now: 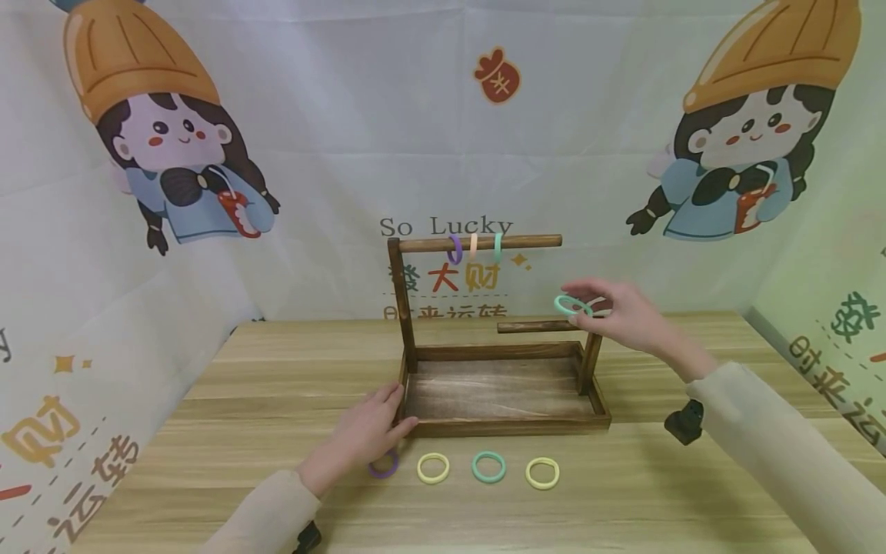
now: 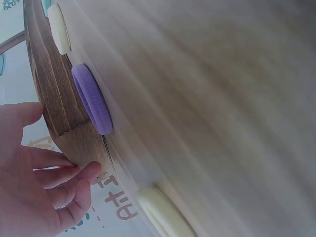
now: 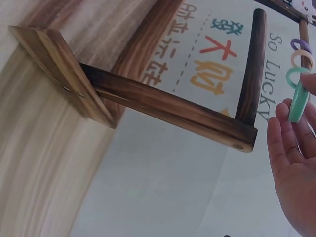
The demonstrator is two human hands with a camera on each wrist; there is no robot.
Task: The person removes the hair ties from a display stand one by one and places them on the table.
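My left hand (image 1: 370,423) grips the left front corner of a brown wooden stand (image 1: 505,425), thumb over the front wall and fingers along the end. Above the stand's lower right bar (image 1: 529,328), my right hand (image 1: 626,317) pinches a mint-green hair tie (image 3: 298,102) between thumb and fingers. Purple (image 1: 457,250), peach (image 1: 474,246) and green (image 1: 497,247) hair ties hang on the upper bar (image 1: 536,241). Beside my left hand lies a purple hair tie (image 2: 92,98), partly covered in the head view.
Yellow (image 1: 433,482), green (image 1: 488,481) and yellow (image 1: 542,487) hair ties lie in a row before the stand. Another yellow hair tie (image 2: 165,215) shows in the left wrist view, hidden in the head view. A printed cloth (image 1: 332,100) hangs behind the table (image 1: 277,385).
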